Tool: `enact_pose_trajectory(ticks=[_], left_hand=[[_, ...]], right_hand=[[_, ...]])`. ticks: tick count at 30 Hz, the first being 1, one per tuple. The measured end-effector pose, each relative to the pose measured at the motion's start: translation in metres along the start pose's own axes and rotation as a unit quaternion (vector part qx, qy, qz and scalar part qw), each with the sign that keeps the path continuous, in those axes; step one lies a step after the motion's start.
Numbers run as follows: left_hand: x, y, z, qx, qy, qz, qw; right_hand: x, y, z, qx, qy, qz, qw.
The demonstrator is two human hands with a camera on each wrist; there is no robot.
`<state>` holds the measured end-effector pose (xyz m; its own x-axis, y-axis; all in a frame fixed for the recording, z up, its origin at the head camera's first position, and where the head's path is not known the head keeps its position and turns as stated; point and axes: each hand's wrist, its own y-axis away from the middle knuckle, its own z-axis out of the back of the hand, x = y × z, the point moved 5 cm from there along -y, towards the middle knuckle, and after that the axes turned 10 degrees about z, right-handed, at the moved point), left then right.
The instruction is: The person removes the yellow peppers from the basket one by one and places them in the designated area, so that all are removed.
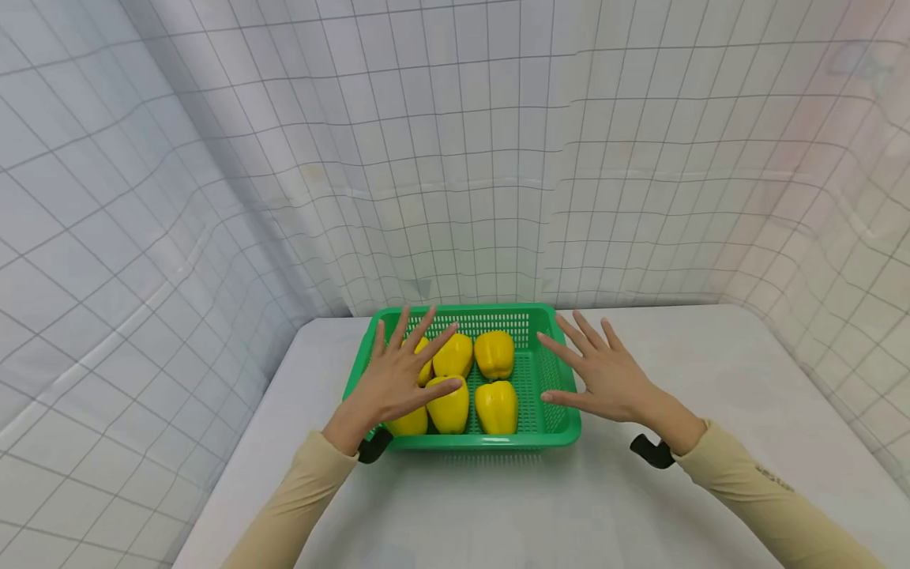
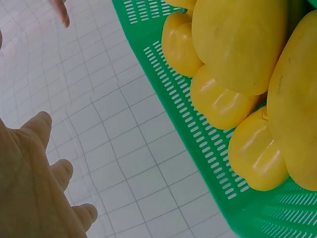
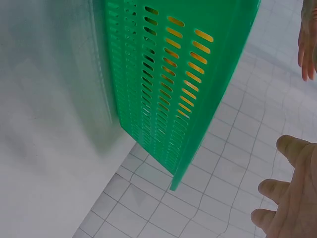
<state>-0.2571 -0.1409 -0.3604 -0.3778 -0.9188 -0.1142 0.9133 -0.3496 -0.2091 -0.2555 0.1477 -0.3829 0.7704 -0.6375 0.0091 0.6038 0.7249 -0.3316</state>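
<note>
Several yellow bell peppers (image 1: 495, 354) lie in a green plastic basket (image 1: 490, 441). In the left wrist view, shiny lobed peppers (image 2: 257, 153) line the far wall, with larger, smoother yellow pieces (image 2: 237, 44) nearer the camera. My left hand (image 1: 398, 379) is spread over the basket's left part, hiding some of its contents, and holds nothing. Fingers extended and apart, my right hand (image 1: 611, 383) hovers by the right rim, its fingertips overlapping that side in the head view. The right wrist view catches the slotted outer wall of the basket (image 3: 163, 84), yellow showing through.
The basket stands on a white table (image 1: 682, 506) near its back edge. White grid-patterned curtains (image 1: 455, 158) enclose the back and both sides. Each wrist carries a black mount (image 1: 652, 451).
</note>
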Motion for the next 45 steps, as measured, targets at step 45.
enact_pose_trajectory(ticks=[45], left_hand=[[0.1, 0.064, -0.062, -0.011, 0.315, 0.258, 0.9135]], right_hand=[[0.014, -0.073, -0.033, 0.171, -0.243, -0.104, 0.9491]])
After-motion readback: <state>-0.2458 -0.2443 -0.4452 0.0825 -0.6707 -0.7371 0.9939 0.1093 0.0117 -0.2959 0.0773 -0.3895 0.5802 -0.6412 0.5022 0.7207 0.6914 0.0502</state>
